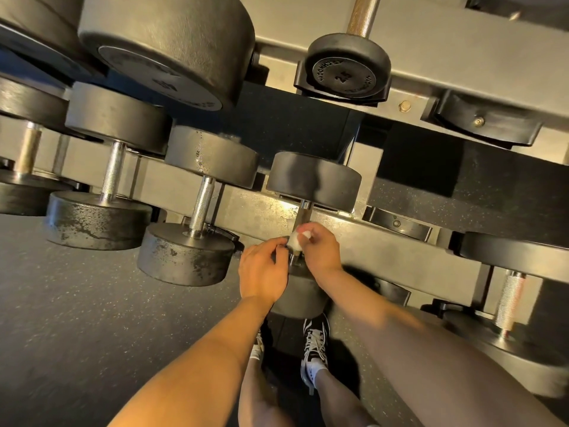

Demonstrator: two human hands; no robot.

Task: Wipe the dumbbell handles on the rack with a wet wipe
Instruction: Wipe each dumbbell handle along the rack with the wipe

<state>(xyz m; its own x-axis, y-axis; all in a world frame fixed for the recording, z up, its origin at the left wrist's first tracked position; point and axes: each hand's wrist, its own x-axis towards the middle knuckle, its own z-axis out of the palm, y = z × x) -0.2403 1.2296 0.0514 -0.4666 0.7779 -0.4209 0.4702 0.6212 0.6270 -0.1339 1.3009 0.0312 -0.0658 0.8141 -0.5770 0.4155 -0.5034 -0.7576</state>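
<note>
A: Where is the wet wipe (296, 241)?

B: Dead centre of the frame, bunched round the lower part of the handle (303, 215) of 1 dumbbell (314, 180) on the lower tier of the rack (258, 211). The 2 hands meet on it.

A: And the fingers?

B: The right hand (320, 252) comes in from the right with its fingers curled over the wipe, clamped on it and the bar beneath. The left hand (261, 272) comes in from the left with its fingers bent and the tips against the wipe's left edge. It looks like a pinch, though the tips are partly hidden.

A: Which way does the handle run?

B: Almost straight up the frame, from the near head (300, 295) under the wrists to the far head (326, 188) above. Bare steel shows only above the wipe.

A: So the stroke goes up?

B: I'd judge so: along that axis, away from the person, toward the far head. The right hand sits a little higher on the bar, so it is nearer the uncovered stretch.

A: After that?

B: The neighbouring handle (201, 204) lies to the left of centre, roughly parallel, on the left hand's side.
</note>
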